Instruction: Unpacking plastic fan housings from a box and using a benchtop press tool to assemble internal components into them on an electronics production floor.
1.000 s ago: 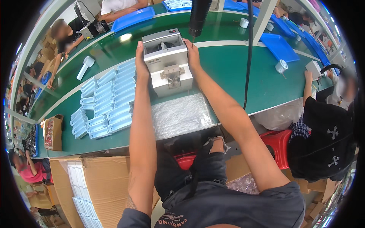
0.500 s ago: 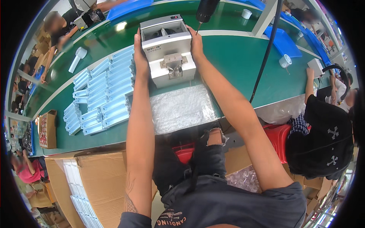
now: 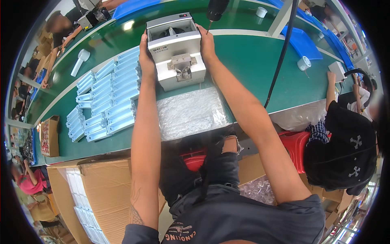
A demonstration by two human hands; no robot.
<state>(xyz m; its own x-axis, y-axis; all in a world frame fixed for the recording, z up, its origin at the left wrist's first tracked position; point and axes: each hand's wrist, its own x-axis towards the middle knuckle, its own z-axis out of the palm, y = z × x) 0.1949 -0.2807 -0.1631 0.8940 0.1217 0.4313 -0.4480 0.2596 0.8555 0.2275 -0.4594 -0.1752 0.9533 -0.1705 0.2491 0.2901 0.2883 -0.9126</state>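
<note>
Both hands clamped on silver machine, mid-workbench

Left hand (image 3: 147, 59) flat against left side of the silver machine (image 3: 178, 52), right hand (image 3: 207, 45) against its right side — the two palms squeeze it between them, fingers wrapped toward the back. Machine upright, open well on top, metal bracket on the front. It's over the green workbench (image 3: 243, 65), set back from the near edge; can't tell if its base touches down.

Dark power driver (image 3: 218, 10) hangs pointing down beside the machine's top right corner, bit just by the right fingertips, contact unclear. Clear plastic-wrapped pad (image 3: 191, 110) lies between the forearms, right at the workbench's near edge. Left of the machine: rows of light blue trough-shaped parts (image 3: 122, 82), spread from close to the near edge up toward the far edge. Small carton (image 3: 50, 139) of reddish bits at the near left corner. White long-handled piece (image 3: 83, 56) beyond the far edge, left side.

Right side: black cable (image 3: 281, 61) crossing in front, white cup-like piece (image 3: 303, 63) toward the far edge, blue tray (image 3: 302, 44) at that edge. Co-worker (image 3: 339, 148) at the right end — hand on a white box (image 3: 336, 70).
</note>
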